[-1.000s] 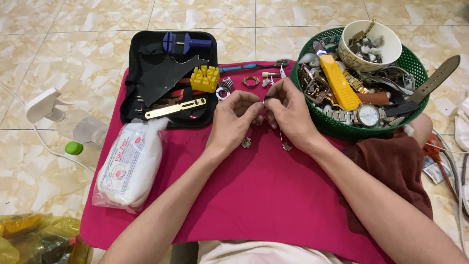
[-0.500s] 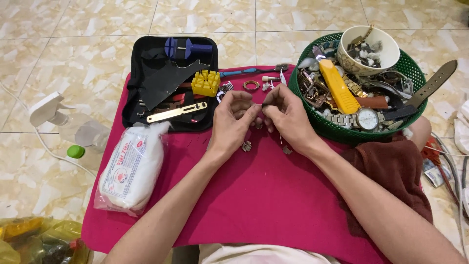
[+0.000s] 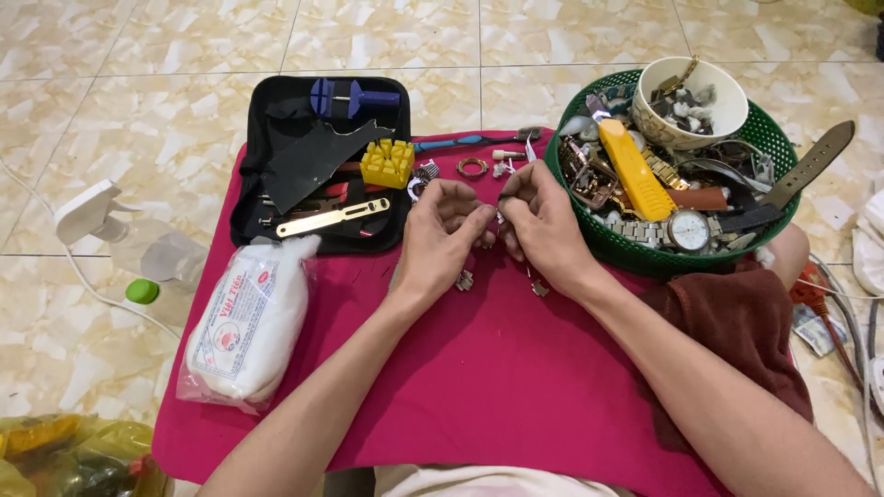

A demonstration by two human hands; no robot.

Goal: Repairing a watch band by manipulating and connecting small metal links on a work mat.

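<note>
Small metal part (image 3: 498, 218) between both hands (image 3: 440, 241)

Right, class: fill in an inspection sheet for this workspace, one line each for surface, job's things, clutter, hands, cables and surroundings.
Surface: magenta cloth over a low table.
Job's things: small metal watch part, pinched between both hands; loose links below.
Clutter: black tool case, yellow block, white bag, green basket of watches, white bowl.
Hands: left hand and right hand meet fingertip to fingertip.
Cables: white cable at left.
Surroundings: tiled floor, spray bottle.
</note>
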